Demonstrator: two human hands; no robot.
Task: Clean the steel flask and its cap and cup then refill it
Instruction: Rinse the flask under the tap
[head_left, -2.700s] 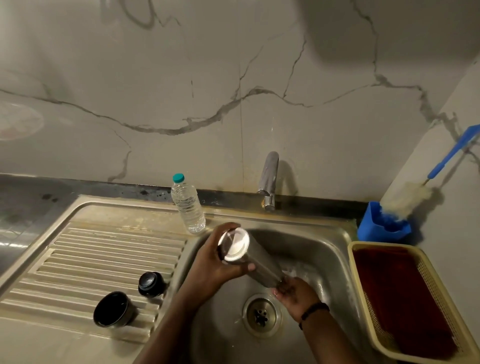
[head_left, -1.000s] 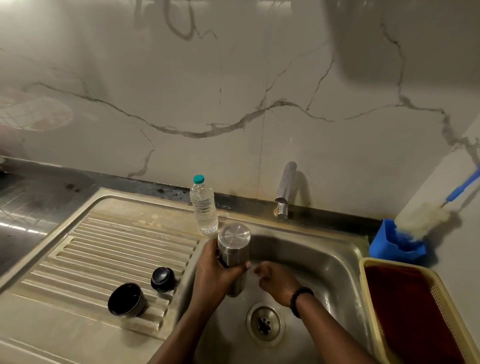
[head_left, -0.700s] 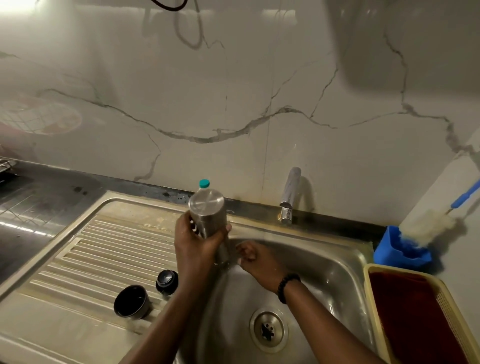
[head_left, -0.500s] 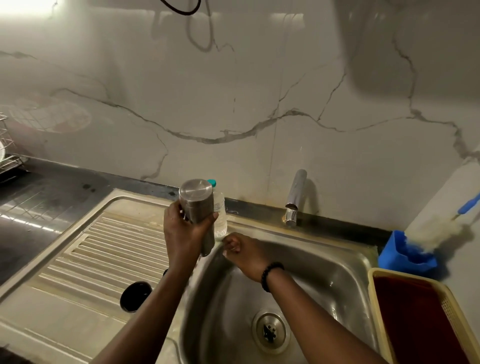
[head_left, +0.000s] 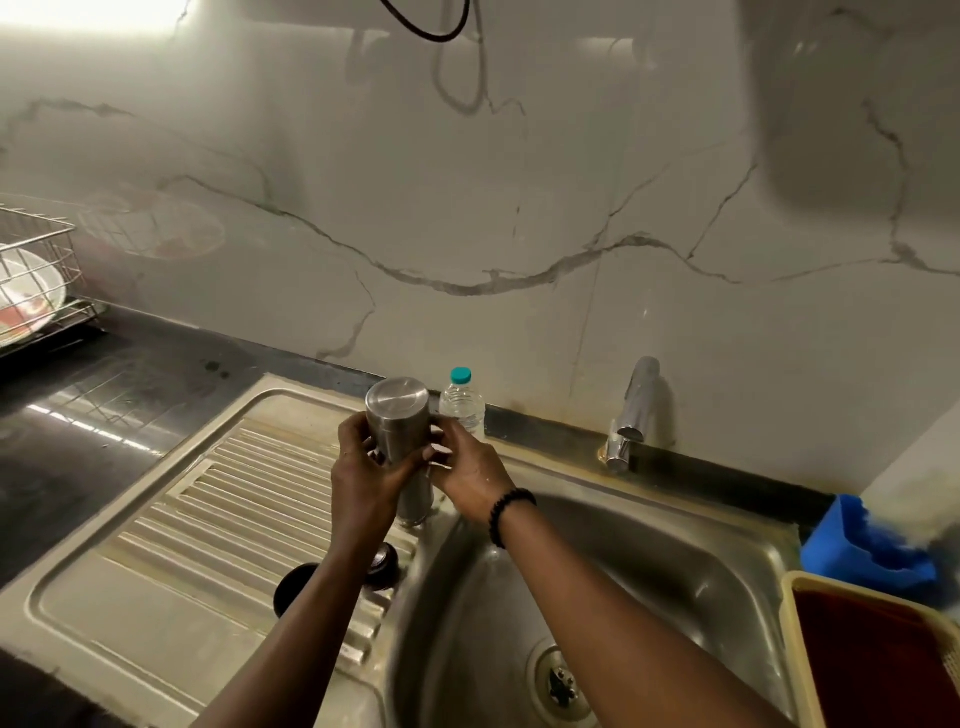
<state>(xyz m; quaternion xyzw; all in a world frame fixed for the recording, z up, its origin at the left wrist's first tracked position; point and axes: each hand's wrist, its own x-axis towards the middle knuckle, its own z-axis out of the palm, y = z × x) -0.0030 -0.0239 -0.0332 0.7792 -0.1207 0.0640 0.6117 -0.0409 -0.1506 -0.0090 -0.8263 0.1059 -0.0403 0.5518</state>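
The steel flask stands inverted, flat base up and mouth down, on the ribbed draining board beside the basin's left rim. My left hand grips its body from the near left. My right hand holds it from the right, fingers curled on its upper part. A small black cap lies on the board just under my left forearm. Left of it the black cup shows partly, hidden in part by that forearm.
A clear plastic water bottle with a teal lid stands right behind the flask. The tap rises at the back of the basin. A blue brush holder and a yellow basket sit at right. A wire dish rack is far left.
The flask went from tilted over the basin to inverted, then left onto the draining board. My right hand, which was apart from it, has come up onto it.
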